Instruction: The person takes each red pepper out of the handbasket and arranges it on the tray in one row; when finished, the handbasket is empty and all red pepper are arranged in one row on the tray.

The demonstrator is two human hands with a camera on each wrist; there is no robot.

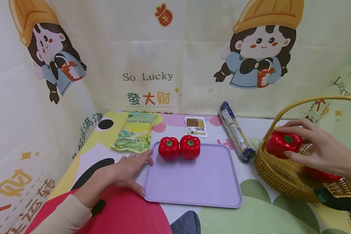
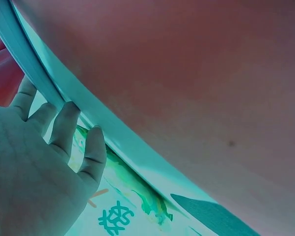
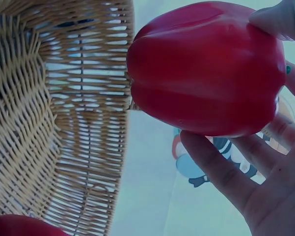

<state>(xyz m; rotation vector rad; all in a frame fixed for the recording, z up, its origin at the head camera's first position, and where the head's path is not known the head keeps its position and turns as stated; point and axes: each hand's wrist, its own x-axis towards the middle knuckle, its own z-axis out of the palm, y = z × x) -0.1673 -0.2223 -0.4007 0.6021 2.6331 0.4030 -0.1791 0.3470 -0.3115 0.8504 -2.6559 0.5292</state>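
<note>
A red bell pepper (image 1: 284, 144) with a green stem is gripped between the thumb and fingers of my right hand (image 1: 318, 146), over the left rim of the wicker basket (image 1: 280, 175). The right wrist view shows this bell pepper (image 3: 206, 69) close up beside the basket wall. Another red bell pepper (image 1: 321, 175) lies inside the basket, partly hidden by my hand. Two more bell peppers, a left one (image 1: 169, 149) and a right one (image 1: 190, 147), stand side by side at the back left of the lilac tray (image 1: 204, 182). My left hand (image 1: 125, 172) touches the tray's left edge with spread fingers.
Behind the tray lie a green-yellow packet (image 1: 136, 131), a small white-and-brown sachet (image 1: 196, 126) and a long clear pack (image 1: 235, 131) with blue ends. The basket's arched handle (image 1: 307, 102) rises over it. A printed curtain (image 1: 199, 58) hangs along the back.
</note>
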